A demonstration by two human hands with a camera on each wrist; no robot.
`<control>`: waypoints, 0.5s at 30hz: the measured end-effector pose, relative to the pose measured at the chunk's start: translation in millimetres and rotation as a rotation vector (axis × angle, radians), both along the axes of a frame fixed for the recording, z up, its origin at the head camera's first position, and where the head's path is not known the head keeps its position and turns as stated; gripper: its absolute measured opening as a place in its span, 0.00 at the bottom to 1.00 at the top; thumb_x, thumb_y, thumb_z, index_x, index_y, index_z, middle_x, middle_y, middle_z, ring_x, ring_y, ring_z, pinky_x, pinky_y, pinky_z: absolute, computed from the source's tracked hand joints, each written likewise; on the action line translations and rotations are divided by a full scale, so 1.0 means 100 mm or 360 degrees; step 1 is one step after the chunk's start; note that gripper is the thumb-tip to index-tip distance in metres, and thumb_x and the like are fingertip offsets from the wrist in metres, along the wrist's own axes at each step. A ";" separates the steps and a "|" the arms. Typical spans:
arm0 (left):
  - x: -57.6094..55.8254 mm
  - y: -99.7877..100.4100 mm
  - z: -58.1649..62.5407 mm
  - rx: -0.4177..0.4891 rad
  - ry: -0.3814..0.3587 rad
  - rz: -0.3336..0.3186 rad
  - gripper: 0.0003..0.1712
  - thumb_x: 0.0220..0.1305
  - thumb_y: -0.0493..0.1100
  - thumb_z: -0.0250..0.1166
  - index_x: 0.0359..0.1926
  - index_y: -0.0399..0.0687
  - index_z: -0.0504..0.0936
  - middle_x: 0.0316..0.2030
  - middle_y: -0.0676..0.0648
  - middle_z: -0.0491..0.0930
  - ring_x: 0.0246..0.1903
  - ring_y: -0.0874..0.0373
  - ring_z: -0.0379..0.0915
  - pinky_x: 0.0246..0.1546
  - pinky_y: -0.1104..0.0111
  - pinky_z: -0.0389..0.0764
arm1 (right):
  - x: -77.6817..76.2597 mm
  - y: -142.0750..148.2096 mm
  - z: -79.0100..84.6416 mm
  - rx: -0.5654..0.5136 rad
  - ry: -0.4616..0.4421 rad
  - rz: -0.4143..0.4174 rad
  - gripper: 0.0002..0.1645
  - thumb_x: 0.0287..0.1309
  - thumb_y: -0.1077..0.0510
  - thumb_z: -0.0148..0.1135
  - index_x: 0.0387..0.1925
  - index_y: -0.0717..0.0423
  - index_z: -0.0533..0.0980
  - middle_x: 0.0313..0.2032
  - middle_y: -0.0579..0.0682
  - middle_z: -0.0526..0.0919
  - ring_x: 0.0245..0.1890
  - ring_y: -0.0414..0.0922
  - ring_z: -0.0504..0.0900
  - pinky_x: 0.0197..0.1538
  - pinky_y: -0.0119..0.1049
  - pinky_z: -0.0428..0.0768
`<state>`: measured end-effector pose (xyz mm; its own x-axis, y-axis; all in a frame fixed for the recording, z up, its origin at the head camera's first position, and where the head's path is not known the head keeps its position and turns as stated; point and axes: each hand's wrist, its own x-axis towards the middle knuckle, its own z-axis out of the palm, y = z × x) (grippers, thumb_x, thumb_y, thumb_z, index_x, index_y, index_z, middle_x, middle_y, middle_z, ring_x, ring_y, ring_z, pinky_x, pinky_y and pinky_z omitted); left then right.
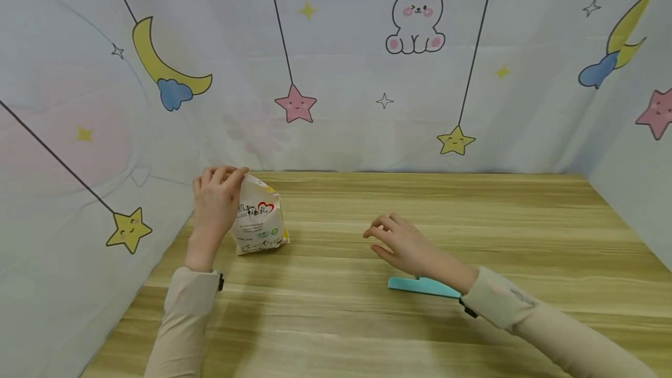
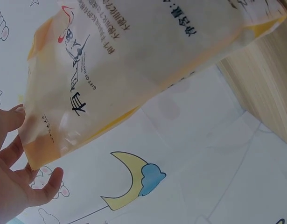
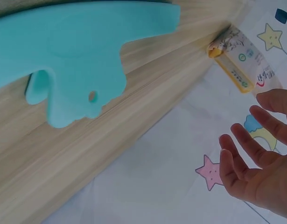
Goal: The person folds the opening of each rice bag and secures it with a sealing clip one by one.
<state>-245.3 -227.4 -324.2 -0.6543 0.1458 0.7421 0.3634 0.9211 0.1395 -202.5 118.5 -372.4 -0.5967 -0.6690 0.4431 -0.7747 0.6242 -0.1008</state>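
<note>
A white and yellow plastic food bag with printed lettering and a red heart stands upright toward the left of the table. My left hand pinches its top edge between thumb and fingers; the left wrist view has the hand at the bag's corner. Farther right, my right hand is raised over the table, fingers spread and loosely bent, holding nothing. Below that wrist lies a turquoise plastic tool with a long straight edge, partly hidden by the forearm. The right wrist view shows its animal-shaped handle.
The wood-grain table meets a white printed cloth at its back edge, with more cloth along the left and right sides. Stars, moons and a rabbit are printed on it.
</note>
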 end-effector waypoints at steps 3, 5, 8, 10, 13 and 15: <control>0.00 0.00 -0.01 0.0001 -0.0009 0.0001 0.12 0.62 0.39 0.54 0.46 0.45 0.78 0.40 0.39 0.76 0.43 0.41 0.65 0.43 0.48 0.61 | 0.03 0.05 -0.02 0.0071 0.0001 -0.0031 0.12 0.51 0.57 0.62 0.40 0.48 0.76 0.39 0.47 0.76 0.38 0.45 0.71 0.40 0.39 0.72; 0.00 0.00 -0.02 -0.0002 -0.0010 0.0005 0.12 0.62 0.39 0.54 0.46 0.45 0.78 0.40 0.39 0.76 0.43 0.41 0.65 0.43 0.47 0.62 | 0.05 0.08 -0.04 0.0108 0.0003 -0.0039 0.12 0.51 0.57 0.62 0.41 0.48 0.76 0.39 0.47 0.76 0.38 0.45 0.71 0.43 0.41 0.72; 0.00 0.00 -0.03 0.0007 -0.0009 0.0003 0.12 0.63 0.39 0.54 0.45 0.45 0.78 0.40 0.39 0.76 0.43 0.41 0.65 0.43 0.47 0.61 | 0.05 0.12 -0.08 0.0148 0.0027 -0.0035 0.12 0.52 0.56 0.61 0.41 0.47 0.76 0.39 0.46 0.76 0.39 0.44 0.71 0.46 0.42 0.71; 0.00 0.00 -0.04 0.0023 -0.0005 0.0001 0.12 0.62 0.38 0.54 0.45 0.44 0.78 0.41 0.39 0.76 0.43 0.41 0.65 0.43 0.47 0.61 | 0.05 0.15 -0.09 0.0164 0.0049 -0.0020 0.12 0.53 0.57 0.60 0.42 0.48 0.76 0.39 0.46 0.76 0.39 0.44 0.71 0.46 0.41 0.71; -0.01 0.01 -0.04 0.0045 -0.0001 -0.0002 0.12 0.62 0.38 0.55 0.45 0.44 0.78 0.41 0.39 0.76 0.43 0.41 0.64 0.43 0.48 0.61 | 0.05 0.19 -0.11 0.0194 0.0094 -0.0006 0.13 0.52 0.56 0.61 0.42 0.48 0.75 0.39 0.46 0.76 0.40 0.45 0.70 0.45 0.41 0.71; -0.01 0.01 -0.04 0.0053 0.0004 -0.0001 0.11 0.61 0.38 0.55 0.45 0.44 0.78 0.40 0.39 0.76 0.43 0.41 0.64 0.43 0.47 0.61 | 0.06 0.22 -0.12 0.0215 0.0109 -0.0001 0.13 0.52 0.57 0.61 0.42 0.49 0.75 0.39 0.47 0.76 0.39 0.45 0.70 0.43 0.41 0.71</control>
